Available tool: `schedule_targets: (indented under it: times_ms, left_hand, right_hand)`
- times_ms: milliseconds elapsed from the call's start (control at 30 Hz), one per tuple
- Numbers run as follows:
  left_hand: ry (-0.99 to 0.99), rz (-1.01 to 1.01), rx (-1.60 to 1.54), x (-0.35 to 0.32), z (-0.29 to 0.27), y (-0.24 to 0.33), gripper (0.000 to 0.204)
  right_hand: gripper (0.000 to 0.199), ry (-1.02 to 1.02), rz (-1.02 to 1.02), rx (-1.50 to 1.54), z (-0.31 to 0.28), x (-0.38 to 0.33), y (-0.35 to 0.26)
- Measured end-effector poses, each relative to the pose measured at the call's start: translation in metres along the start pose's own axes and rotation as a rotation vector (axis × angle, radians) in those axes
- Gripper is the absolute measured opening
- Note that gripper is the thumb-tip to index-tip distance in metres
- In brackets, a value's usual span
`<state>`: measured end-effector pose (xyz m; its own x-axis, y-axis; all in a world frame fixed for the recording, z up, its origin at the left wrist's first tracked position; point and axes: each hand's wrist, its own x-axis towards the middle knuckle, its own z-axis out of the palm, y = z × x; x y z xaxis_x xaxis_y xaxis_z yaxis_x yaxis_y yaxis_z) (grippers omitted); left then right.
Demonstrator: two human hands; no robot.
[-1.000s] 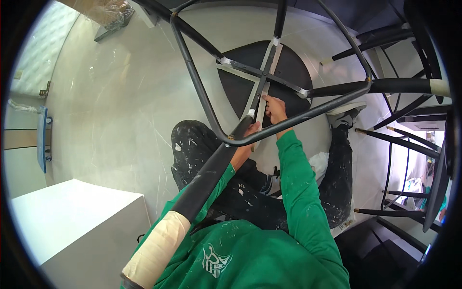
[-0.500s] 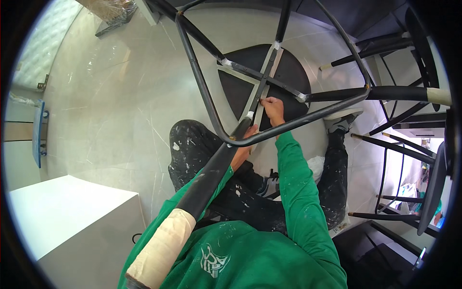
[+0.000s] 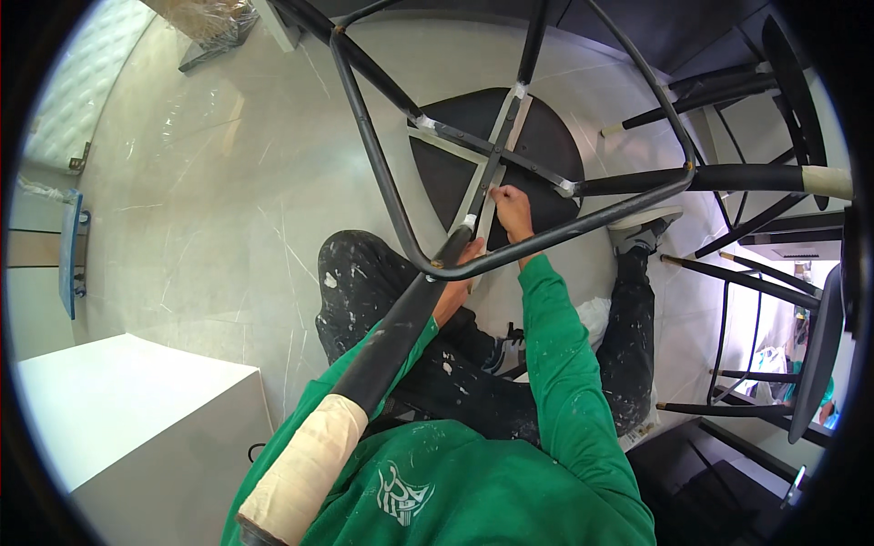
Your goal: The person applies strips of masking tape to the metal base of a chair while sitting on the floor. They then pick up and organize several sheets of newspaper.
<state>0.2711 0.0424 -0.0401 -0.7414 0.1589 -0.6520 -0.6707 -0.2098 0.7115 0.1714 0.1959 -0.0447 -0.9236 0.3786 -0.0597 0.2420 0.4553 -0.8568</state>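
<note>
Pale strip (image 3: 486, 218) beside and parallel to the black crossbar (image 3: 492, 169)
Its upper part is met by the right hand (image 3: 513, 213), fingers clenched, contents hidden; the left hand's (image 3: 453, 298) hold, lower down, cannot be told.

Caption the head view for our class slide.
Right hand at the black metal cross brace of an upturned black stool, left hand partly behind one round black leg.

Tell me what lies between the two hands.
In the head view, a pale strip runs between the left hand and the right hand, with the black seat behind it.
</note>
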Motion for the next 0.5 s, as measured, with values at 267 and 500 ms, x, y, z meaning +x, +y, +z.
schedule_targets:
  times_ms: [267, 500]
  left_hand:
    - [-0.031, 0.163, -0.165, 0.008, -0.013, -0.028, 0.034]
    - [-0.11, 0.05, -0.165, 0.028, -0.021, -0.041, 0.029]
  right_hand:
    - [0.024, -0.052, -0.121, -0.214, 0.002, -0.001, -0.015]
    - [0.025, -0.012, -0.126, -0.172, -0.007, -0.004, -0.02]
